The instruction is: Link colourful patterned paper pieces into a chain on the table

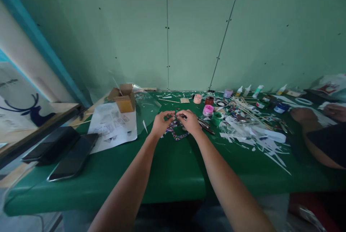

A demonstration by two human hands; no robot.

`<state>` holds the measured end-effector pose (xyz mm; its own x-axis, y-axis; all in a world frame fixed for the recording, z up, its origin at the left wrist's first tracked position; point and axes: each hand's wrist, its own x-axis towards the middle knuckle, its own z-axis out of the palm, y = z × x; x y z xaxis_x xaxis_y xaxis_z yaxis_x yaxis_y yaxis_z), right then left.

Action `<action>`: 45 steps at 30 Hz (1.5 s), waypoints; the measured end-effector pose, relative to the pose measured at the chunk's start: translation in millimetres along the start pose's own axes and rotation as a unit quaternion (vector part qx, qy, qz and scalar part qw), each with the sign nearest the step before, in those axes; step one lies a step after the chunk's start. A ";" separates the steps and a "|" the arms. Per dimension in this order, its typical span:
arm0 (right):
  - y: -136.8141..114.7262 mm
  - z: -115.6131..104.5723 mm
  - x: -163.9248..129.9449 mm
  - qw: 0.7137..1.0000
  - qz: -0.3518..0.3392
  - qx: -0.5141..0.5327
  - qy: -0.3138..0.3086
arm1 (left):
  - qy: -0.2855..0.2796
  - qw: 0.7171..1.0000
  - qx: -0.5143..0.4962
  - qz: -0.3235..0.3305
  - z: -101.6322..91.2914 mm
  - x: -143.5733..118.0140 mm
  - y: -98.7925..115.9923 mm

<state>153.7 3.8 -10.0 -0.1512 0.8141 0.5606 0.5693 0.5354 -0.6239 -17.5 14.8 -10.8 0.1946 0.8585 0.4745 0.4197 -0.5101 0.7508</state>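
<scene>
My left hand (163,122) and my right hand (190,120) meet near the middle of the green table (175,163). The fingers of both are bent into a pinch, tips nearly touching. Whatever they hold is too small and too hidden to name. Just under them lies a dark, frame-like piece speckled with many colours (180,137), partly covered by the hands. To the right of my right hand, several thin metal tools (207,126) rest on the table.
Paint jars, one pink (208,110) and one green (217,118), stand right of centre. Beyond are paper scraps (254,136) and thin sticks. At left are printed sheets (113,125), a cardboard box (125,100) and a phone (74,158). Another person's arm (308,127) rests at right.
</scene>
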 end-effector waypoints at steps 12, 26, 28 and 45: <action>2.5 3.9 -1.8 0.997 -0.035 -0.063 -0.011 | -0.057 0.980 0.190 0.006 -2.3 -0.2 1.6; 5.7 5.5 -2.6 0.998 -0.018 -0.051 -0.021 | -0.050 0.968 0.245 0.029 -5.6 -3.3 9.2; 4.6 5.1 -2.1 0.998 -0.021 -0.049 -0.024 | -0.050 0.969 0.241 0.026 -5.1 -3.2 8.2; 0.8 3.4 1.3 0.998 0.025 0.051 -0.009 | -0.036 0.995 0.081 -0.051 -4.8 -1.2 13.4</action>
<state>151.2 6.1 -11.6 -0.1403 0.8441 0.5175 0.4915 0.5131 -0.7037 -16.3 6.7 0.9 0.2042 0.9102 0.3604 0.5772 -0.4093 0.7067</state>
